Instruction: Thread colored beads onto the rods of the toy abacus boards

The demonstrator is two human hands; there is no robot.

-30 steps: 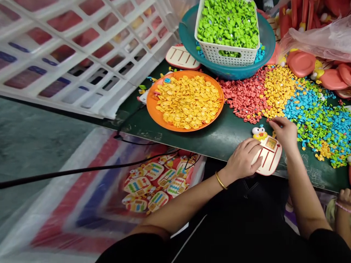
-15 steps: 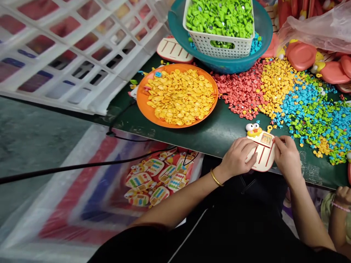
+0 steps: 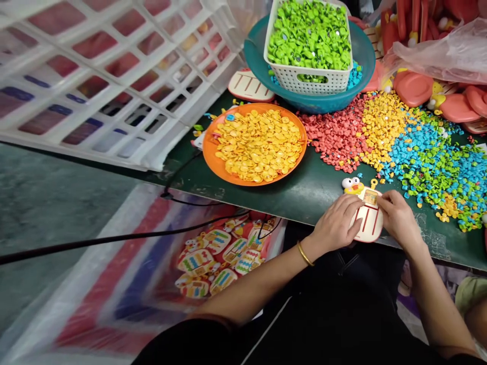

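Steadying duck-faced slotted board (image 3: 369,233) at near edge of green table (image 3: 304,204): left hand (image 3: 338,223), fingers curled over left side, thumb on lower face. Red slots (image 3: 366,221) run lengthwise toward table's far side, far ends leaning slightly right. Right hand (image 3: 400,218) nearer rightmost slot, thumb and forefinger close together at board's upper-right rim; cannot tell whether they hold anything.

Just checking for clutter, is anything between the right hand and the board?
Nothing visible: the right hand is right at the edge of the board. Anything under the hand is hidden.
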